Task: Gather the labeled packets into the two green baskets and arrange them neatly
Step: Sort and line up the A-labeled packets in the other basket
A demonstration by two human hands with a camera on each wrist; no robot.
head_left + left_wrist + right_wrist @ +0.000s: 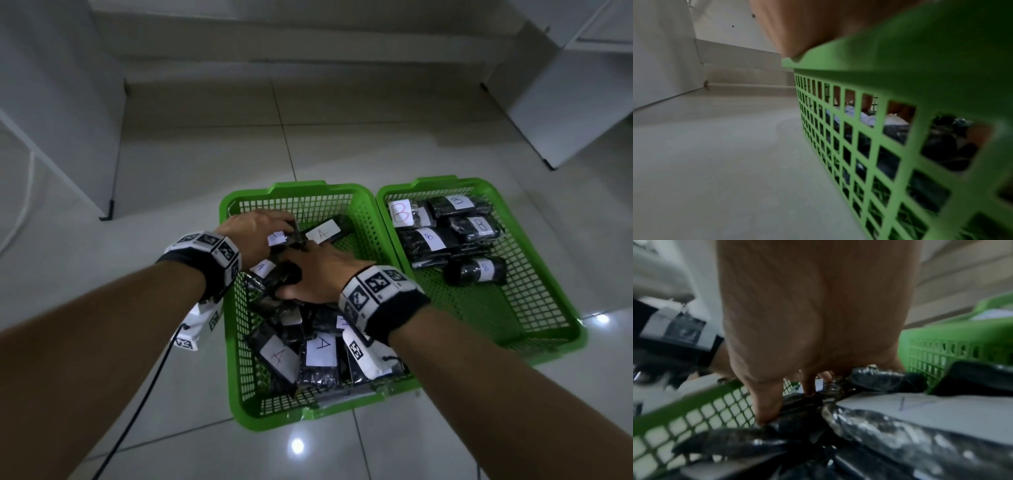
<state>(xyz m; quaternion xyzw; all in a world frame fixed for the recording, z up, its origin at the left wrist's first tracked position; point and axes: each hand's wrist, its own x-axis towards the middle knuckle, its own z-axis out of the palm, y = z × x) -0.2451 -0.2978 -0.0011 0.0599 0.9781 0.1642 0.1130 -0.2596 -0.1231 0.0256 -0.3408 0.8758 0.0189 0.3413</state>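
Two green mesh baskets stand side by side on the floor. The left basket (274, 421) holds a loose heap of black packets labelled A (320, 353). My left hand (287, 233) reaches over its left rim and grips one labelled packet (278, 238) at the far end. My right hand (291, 277) lies on the middle of the heap, thumb and fingers pinching a black packet (284, 274); the right wrist view shows that pinch (787, 402) on the packet's crinkled film (797, 410). The right basket (424, 183) holds several B packets (428, 240) at its far end.
White cabinet panels stand at the left (51, 120) and the far right (565, 102), with a low step (308, 78) behind the baskets. One rolled B packet (476, 270) lies apart from the rest. A black cable (144, 394) hangs from my left wrist onto the glossy tiles.
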